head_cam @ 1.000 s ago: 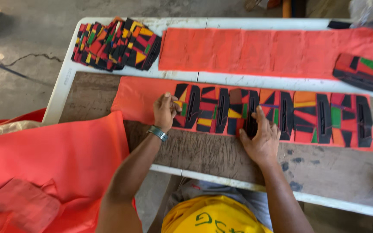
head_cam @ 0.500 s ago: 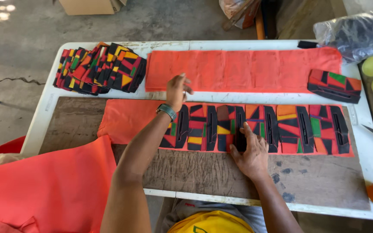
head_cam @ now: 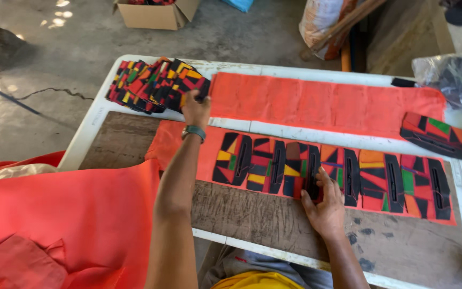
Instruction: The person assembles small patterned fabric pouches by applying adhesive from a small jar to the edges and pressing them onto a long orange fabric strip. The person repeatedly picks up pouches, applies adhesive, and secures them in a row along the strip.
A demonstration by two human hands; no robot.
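At upper left of the frame my left hand (head_cam: pixel 195 109) pinches one piece off the stack of patchwork pieces (head_cam: pixel 153 85); my right hand (head_cam: pixel 324 206), fingers open, presses flat on the patchwork row (head_cam: pixel 348 179) on the orange cloth strip (head_cam: pixel 180 142), mid-frame.

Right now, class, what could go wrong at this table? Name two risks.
The left hand pulls one piece from the fanned pile of patchwork pieces; its neighbours could slide off the table. The right hand pins only one spot, so the row of pieces on the orange strip might shift.
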